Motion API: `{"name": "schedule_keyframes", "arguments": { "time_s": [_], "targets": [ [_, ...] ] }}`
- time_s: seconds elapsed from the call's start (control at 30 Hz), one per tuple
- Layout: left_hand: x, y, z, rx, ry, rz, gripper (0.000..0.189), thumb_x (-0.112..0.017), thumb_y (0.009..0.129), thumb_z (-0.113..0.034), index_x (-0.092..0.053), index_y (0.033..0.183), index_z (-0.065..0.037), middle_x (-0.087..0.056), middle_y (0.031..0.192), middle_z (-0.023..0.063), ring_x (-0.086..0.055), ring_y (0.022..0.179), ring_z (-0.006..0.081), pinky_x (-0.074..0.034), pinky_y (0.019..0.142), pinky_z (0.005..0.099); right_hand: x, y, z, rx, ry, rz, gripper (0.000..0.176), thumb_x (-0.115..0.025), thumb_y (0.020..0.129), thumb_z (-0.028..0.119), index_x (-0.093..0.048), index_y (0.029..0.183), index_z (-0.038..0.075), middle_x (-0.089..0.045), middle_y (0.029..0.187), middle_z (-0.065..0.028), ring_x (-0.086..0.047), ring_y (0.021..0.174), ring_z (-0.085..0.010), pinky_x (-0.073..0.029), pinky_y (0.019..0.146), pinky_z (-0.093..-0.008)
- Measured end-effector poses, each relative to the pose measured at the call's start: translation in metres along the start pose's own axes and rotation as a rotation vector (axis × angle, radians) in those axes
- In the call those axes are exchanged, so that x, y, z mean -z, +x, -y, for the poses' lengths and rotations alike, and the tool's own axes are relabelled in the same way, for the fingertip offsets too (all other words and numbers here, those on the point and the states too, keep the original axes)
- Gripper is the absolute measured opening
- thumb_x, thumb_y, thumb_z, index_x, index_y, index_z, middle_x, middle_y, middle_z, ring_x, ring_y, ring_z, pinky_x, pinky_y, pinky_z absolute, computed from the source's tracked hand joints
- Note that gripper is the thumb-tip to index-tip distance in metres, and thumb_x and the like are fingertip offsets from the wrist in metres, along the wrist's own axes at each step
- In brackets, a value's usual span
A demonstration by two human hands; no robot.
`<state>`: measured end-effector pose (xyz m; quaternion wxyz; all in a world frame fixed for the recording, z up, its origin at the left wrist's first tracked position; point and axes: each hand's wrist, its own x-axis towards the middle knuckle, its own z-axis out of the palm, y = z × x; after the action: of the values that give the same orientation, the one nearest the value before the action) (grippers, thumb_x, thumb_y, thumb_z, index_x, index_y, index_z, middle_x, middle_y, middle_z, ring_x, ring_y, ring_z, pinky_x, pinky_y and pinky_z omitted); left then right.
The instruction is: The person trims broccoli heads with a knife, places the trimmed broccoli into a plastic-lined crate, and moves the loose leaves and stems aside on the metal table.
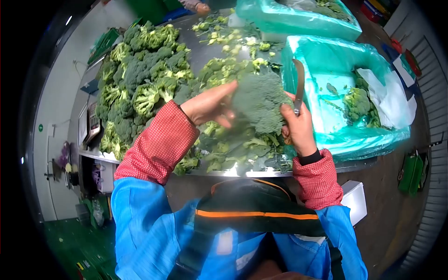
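Observation:
My left hand point(211, 105) holds a large head of broccoli point(261, 101) from its left side, fingers spread over the crown. My right hand point(297, 127) grips a knife point(298, 85) by the handle, its curved blade pointing up beside the broccoli's right edge. Both hands are above a heap of cut leaves and stem trimmings point(238, 149) at the near edge of the metal table point(205, 51). Red checked sleeves and blue oversleeves cover my arms.
A big pile of whole broccoli heads point(140, 84) lies on the table's left. A box lined with teal plastic point(326, 60) holding trimmed broccoli point(358, 103) stands at the right, a second lined box point(298, 18) behind it. Another person's hand point(201, 7) shows at the far edge.

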<state>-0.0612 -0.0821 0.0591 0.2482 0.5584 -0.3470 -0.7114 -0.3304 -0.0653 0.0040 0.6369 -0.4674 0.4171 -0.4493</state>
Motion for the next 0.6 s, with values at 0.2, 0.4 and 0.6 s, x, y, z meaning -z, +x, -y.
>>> {"name": "schedule_keyframes", "arguments": {
  "time_s": [0.2, 0.4, 0.6],
  "targets": [
    [0.02, -0.013, 0.026, -0.125, 0.049, -0.048, 0.064, -0.058, 0.099, -0.036, -0.034, 0.148, -0.003, -0.048, 0.101, -0.0011, -0.059, 0.08, 0.0103, -0.062, 0.062, 0.0307, -0.028, -0.003, -0.018, -0.187, 0.279, -0.078, 0.048, -0.065, 0.095, 0.032, -0.047, 0.131, 0.004, -0.05, 0.084, 0.0004, -0.045, 0.045, -0.0066, -0.039, 0.04, -0.0234],
    [0.029, -0.008, 0.055, -0.219, 0.181, -0.033, 0.086, -0.066, 0.091, -0.048, -0.026, 0.153, -0.004, -0.047, 0.136, 0.0053, -0.057, 0.112, 0.0199, -0.057, 0.083, 0.0369, -0.046, -0.003, -0.027, -0.123, 0.096, -0.119, 0.041, -0.066, 0.095, 0.024, -0.053, 0.126, 0.002, -0.051, 0.076, 0.0014, -0.043, 0.045, -0.0053, -0.037, 0.041, -0.0222],
    [0.03, -0.006, 0.069, -0.264, 0.244, -0.167, 0.097, -0.073, 0.084, -0.043, -0.021, 0.153, 0.002, -0.048, 0.138, 0.0179, -0.056, 0.117, 0.0239, -0.054, 0.084, 0.0342, -0.059, -0.006, -0.037, -0.116, 0.06, -0.097, 0.037, -0.065, 0.096, 0.021, -0.054, 0.123, 0.0, -0.053, 0.072, 0.0017, -0.044, 0.044, -0.005, -0.036, 0.04, -0.0224]
  ]
}}
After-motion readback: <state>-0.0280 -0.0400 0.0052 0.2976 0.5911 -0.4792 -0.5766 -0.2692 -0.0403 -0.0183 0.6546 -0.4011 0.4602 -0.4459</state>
